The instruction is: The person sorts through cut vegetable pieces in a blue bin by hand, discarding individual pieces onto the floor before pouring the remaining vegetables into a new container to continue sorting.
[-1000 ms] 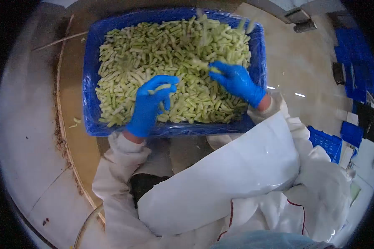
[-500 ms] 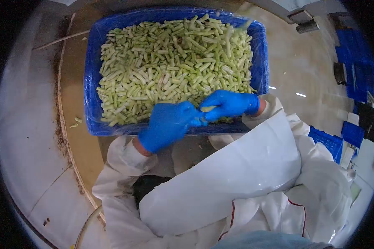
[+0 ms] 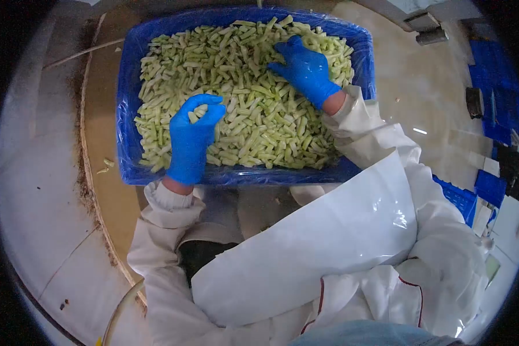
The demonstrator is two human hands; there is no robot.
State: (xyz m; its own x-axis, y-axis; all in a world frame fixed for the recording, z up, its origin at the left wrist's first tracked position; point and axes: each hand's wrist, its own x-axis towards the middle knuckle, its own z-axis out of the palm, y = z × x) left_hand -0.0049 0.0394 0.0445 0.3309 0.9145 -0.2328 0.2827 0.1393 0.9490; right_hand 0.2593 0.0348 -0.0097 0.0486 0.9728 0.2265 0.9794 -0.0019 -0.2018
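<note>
A blue crate [image 3: 360,57] lined with clear plastic is filled with pale green cut vegetable pieces [image 3: 259,121]. My left hand [image 3: 193,135], in a blue glove, is over the left half of the pile with its fingers curled round a few of the pieces. At the upper right of the pile, my right hand [image 3: 305,69], gloved in blue too, rests with fingers spread on the pieces; nothing shows in its grip.
A white apron [image 3: 317,242] covers my lap below the crate. Blue crates [image 3: 458,199] stand at the right. Loose pieces [image 3: 106,165] lie on the brown surface at the left. A pale hose [image 3: 121,305] runs at the lower left.
My hands, together at the crate's near edge before, have moved apart. The left went up and left; the right reached forward onto the pile and spread its fingers.
</note>
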